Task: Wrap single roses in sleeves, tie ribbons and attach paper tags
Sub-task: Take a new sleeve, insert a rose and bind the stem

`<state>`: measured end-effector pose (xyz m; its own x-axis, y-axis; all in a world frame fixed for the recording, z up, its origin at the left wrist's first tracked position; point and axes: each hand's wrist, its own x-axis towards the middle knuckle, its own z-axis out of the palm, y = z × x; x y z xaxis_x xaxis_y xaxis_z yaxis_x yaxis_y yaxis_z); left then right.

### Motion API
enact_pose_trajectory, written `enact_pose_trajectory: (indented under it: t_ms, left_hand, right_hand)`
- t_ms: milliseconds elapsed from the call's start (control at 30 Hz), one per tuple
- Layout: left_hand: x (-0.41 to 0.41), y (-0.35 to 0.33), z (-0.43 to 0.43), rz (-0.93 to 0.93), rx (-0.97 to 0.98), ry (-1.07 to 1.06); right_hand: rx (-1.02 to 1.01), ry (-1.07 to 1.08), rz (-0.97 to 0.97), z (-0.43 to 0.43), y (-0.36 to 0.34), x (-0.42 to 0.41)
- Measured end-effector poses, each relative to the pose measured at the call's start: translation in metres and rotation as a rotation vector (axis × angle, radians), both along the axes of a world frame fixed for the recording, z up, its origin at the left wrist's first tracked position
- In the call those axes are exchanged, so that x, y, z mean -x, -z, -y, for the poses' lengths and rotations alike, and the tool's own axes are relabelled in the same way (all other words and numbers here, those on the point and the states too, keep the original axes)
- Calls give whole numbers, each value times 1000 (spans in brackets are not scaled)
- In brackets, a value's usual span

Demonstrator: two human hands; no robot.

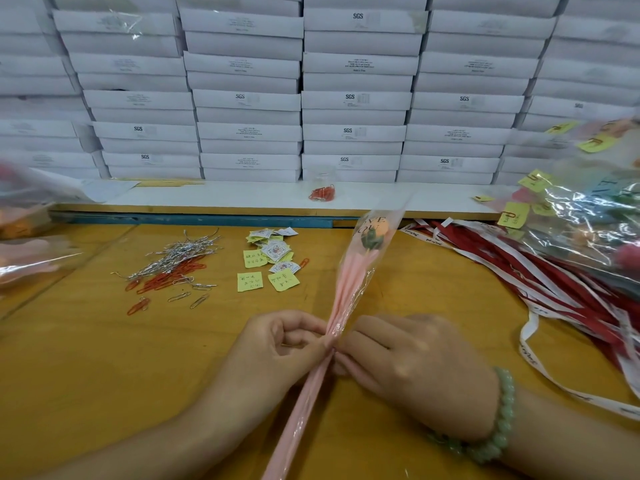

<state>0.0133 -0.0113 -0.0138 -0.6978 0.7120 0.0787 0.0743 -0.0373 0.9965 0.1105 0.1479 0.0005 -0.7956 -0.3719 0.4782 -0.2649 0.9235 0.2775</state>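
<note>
left hand [277, 348], right hand [415, 362]: fingers pinch sleeve [349, 282] neck | sleeve end cut off | rose [372, 233] blurred

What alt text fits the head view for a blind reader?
A left hand and a right hand pinch the gathered waist of a pink sleeve holding one rose, over a yellow table. Paper clips, yellow tags and red ribbons lie nearby.
</note>
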Motion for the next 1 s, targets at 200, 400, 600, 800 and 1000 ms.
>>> enact_pose_trajectory:
  t_ms: [200, 400, 600, 800, 1000]
  left_hand:
    - [0, 4, -2, -45, -21, 22]
    - [-2, 2, -2, -128, -30, 11]
    - [-3, 4, -2, -175, -50, -9]
    - [-3, 3, -2, -175, -56, -19]
    - [-5, 2, -1, -196, -8, -17]
  right_hand:
    - [760, 101, 316, 5, -2, 2]
    - [1591, 112, 688, 10, -6, 6]
    - [2257, 48, 1064, 8, -8, 8]
    - [2004, 75, 957, 4, -6, 11]
    - [1973, 49, 671, -5, -4, 17]
